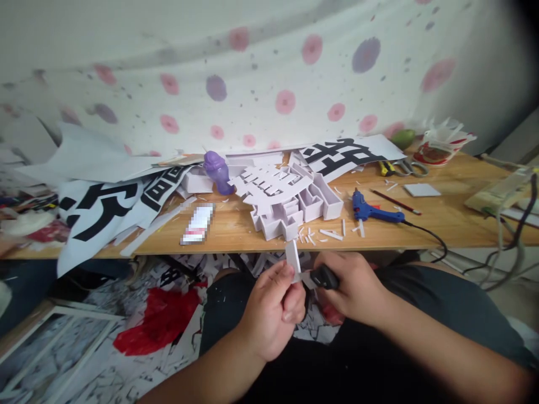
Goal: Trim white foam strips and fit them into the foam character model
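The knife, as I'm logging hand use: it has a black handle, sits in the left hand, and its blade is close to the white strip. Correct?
Wrong hand: the head view shows the knife in the right hand. The black handle and the blade close to the white strip stand.

Two hands [273, 308], one knife [325, 276], one held strip [292, 256] — one glue gun [374, 212], one pencil [396, 202].
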`<state>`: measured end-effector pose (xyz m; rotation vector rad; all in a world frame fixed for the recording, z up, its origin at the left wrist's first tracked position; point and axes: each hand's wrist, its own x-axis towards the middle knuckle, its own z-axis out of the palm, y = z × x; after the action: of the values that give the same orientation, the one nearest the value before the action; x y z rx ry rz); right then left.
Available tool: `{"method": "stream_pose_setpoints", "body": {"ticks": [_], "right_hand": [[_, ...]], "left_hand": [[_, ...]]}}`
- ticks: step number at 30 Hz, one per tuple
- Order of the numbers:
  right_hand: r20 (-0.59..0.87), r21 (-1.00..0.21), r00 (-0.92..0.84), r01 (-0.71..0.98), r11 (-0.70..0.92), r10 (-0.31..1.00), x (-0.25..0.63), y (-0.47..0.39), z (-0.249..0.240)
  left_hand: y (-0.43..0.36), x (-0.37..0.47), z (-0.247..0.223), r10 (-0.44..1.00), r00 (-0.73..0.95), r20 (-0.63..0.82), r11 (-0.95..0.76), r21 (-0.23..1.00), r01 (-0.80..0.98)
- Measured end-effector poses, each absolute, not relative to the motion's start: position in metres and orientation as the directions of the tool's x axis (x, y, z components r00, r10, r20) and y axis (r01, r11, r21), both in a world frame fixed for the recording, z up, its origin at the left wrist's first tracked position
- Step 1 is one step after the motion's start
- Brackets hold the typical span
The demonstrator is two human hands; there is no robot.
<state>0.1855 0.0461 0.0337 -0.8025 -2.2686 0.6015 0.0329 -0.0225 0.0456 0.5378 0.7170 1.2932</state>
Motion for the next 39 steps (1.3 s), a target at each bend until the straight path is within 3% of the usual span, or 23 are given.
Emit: {"method": "stream_pose_setpoints", "body": {"ticks": [14, 39], "right_hand": [[0.447, -0.406, -0.661, 0.450, 0.795, 0.603, 0.180, 0.043, 0.034], [0.482, -0.393, -0.619, 0.481, 0.784, 0.621, 0.171, 0.046, 0.023]], "left_hand": [[-0.026, 0.034, 0.044, 0.971, 0.185, -0.151, 0.237, 0.703, -0.671], [-0.032, 0.038, 0.039, 0.968, 0.104, -0.228, 0.239, 0.719, -0.653]]}}
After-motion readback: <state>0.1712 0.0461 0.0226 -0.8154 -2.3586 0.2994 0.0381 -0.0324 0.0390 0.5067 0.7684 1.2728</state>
